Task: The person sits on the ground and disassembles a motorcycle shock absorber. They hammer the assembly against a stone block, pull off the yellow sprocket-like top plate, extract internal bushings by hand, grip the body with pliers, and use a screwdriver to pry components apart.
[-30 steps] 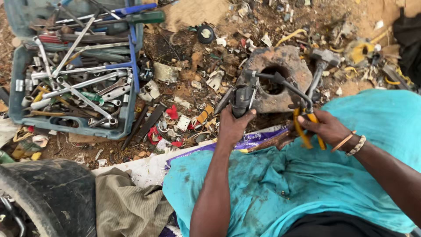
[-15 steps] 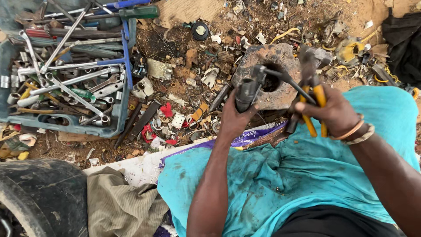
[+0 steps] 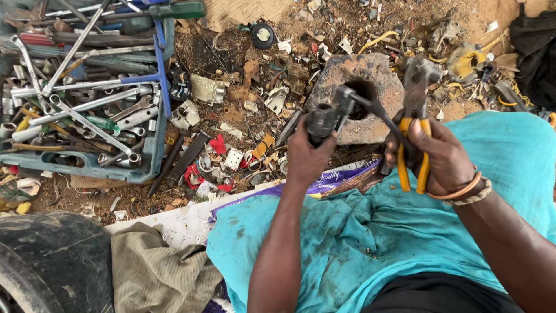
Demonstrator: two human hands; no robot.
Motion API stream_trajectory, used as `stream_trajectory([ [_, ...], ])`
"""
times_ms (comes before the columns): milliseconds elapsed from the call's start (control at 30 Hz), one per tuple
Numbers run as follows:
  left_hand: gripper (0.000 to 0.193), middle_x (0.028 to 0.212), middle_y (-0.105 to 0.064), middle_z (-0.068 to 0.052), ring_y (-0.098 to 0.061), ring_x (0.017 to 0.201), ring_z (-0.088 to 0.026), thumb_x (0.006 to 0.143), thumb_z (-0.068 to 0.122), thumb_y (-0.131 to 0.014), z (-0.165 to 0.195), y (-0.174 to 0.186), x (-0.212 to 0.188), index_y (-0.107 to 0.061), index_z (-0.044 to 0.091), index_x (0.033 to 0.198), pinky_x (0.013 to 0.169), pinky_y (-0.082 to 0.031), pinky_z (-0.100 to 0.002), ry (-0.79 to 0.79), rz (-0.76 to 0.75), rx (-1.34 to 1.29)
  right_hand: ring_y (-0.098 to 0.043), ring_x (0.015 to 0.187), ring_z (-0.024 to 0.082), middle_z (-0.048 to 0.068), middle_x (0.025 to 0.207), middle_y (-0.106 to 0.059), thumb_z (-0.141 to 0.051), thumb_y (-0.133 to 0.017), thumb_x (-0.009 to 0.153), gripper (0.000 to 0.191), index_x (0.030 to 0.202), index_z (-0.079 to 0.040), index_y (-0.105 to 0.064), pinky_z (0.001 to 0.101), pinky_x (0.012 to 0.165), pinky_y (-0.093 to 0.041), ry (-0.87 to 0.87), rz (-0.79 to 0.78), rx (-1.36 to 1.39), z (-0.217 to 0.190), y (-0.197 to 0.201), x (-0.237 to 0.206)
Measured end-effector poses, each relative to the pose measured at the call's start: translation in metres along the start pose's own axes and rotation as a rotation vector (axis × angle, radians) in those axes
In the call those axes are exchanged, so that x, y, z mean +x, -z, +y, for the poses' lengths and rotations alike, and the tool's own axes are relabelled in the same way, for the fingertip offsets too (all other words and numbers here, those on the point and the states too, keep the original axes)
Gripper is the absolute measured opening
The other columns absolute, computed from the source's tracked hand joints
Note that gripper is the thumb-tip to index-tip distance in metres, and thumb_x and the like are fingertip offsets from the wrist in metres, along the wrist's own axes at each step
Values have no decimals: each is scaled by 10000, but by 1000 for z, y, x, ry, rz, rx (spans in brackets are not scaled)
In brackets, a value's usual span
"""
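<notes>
Currently left hand (image 3: 306,155) grips a dark, greasy metal part (image 3: 325,119) with a thin rod sticking out, held above the lap. Right hand (image 3: 441,156) wraps yellow-handled pliers (image 3: 414,116), nose up, just beside it.

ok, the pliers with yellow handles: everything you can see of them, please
The pliers have yellow-sleeved handles and a dark, worn metal head. They stand roughly upright, head away from the person, handles close together. The right hand wraps the handles, above the turquoise cloth. Whether the head touches anything, I cannot tell.
</notes>
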State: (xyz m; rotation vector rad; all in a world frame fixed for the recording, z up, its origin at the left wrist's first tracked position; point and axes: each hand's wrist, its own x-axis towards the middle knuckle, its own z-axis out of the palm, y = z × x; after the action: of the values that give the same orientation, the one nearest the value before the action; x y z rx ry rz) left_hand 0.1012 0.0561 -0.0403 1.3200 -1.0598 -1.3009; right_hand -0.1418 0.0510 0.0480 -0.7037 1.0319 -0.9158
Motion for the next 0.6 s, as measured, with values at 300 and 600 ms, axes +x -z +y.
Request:
stream_trajectory([
  [300, 426, 796, -618, -29, -564, 525, -113, 843, 105, -759, -9, 16, -1, -585, 13, 1221, 445, -495, -278, 216, -25, -521, -750, 844, 249, 145, 1037, -758, -217, -563, 977, 253, 1180, -71, -532, 371, 645, -616, -65, 40, 25, 5, 0, 46],
  [600, 571, 896, -645, -57, -612, 609, -139, 828, 245, -828, -8, 15, -4, -573, 29, 1290, 495, -557, -302, 118, -61, -532, -612, 865, 163, 62, 1011, -672, -182, -776, 895, 414, 1255, -52, -617, 327, 735, -554, -38, 42, -630, 67, -7, 34],
])
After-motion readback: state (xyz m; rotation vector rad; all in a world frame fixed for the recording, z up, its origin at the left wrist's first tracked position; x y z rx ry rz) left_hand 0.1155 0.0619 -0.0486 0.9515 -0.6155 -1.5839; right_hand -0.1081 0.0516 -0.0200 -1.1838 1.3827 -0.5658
